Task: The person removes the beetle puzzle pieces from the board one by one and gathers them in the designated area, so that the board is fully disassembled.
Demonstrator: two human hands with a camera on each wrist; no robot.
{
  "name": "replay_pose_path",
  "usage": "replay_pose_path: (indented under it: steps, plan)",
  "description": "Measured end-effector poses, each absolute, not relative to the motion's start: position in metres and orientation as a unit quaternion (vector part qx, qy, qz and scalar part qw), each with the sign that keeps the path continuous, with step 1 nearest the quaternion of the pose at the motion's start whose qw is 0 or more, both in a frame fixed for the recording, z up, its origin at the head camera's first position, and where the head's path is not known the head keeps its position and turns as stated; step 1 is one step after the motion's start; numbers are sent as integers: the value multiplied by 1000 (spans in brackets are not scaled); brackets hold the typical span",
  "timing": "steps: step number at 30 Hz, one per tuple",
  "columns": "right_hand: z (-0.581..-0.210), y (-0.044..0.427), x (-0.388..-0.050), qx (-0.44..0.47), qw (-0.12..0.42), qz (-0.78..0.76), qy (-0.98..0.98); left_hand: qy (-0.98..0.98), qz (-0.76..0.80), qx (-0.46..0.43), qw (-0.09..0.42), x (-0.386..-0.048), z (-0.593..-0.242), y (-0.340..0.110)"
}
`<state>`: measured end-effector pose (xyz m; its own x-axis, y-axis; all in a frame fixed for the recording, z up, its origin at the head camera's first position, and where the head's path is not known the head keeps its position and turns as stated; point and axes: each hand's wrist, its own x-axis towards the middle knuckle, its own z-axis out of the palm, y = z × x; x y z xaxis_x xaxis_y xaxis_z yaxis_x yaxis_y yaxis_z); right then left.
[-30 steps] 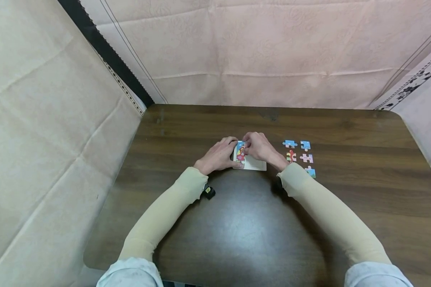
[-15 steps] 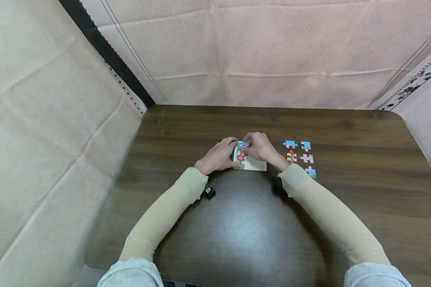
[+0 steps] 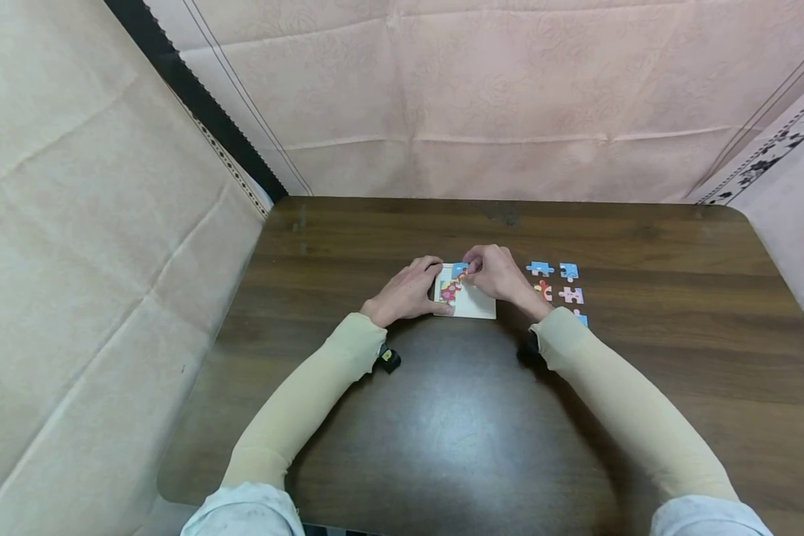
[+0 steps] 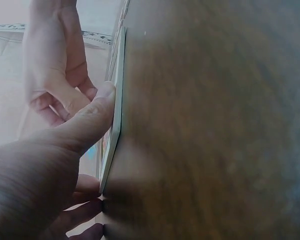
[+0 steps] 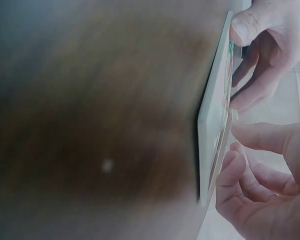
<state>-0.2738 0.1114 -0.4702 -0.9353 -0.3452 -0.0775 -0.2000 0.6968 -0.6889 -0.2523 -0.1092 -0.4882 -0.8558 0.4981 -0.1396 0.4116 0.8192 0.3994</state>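
Observation:
My left hand (image 3: 407,290) grips the left side of a small white puzzle board (image 3: 472,305), thumb on its near edge and fingers round the far side. A red and pink puzzle piece (image 3: 450,291) lies at the left of the board. My right hand (image 3: 499,274) pinches a blue and red puzzle piece (image 3: 458,270) over the board's upper part; the fingers hide some of it. In the right wrist view, the board (image 5: 215,110) shows edge-on, with my right thumb and fingers (image 5: 235,165) close to its surface. The left thumb (image 4: 97,107) presses the board in the left wrist view.
Several loose jigsaw pieces lie right of the board, among them a blue piece (image 3: 540,269), another blue piece (image 3: 569,271), and a pink piece (image 3: 572,295). The right forearm partly covers the lowest piece. Cloth (image 3: 509,97) hangs behind the brown wooden table (image 3: 429,417).
My right hand has shifted right, and the blue and red piece has moved with it, away from the red and pink piece. The left hand and board stay in place.

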Motion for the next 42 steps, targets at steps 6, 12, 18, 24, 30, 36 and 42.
replay_pose_path:
  steps: [6, 12, 18, 24, 30, 36, 42]
  plan:
    - [-471, 123, -274, -140, 98, -366, 915, 947, 178, 240, 119, -253, -489, -109]
    - [-471, 134, -273, -132, 94, -365, 917, 947, 177, 235, 125, -254, -489, -109]
    - [-472, 147, -273, -122, 100, -365, 917, 949, 173, 231, 126, -253, -490, -109]
    - [-471, 160, -273, -119, 91, -367, 918, 949, 168, 235, 124, -253, -489, -108]
    - [-472, 171, -275, -113, 82, -360, 922, 949, 169, 235, 122, -252, -489, -108]
    - [-473, 181, -277, -102, 83, -350, 928, 949, 170, 236, 123, -252, -489, -108]
    - [-472, 188, -278, -91, 93, -344, 930, 949, 169, 238, 122, -252, -489, -109]
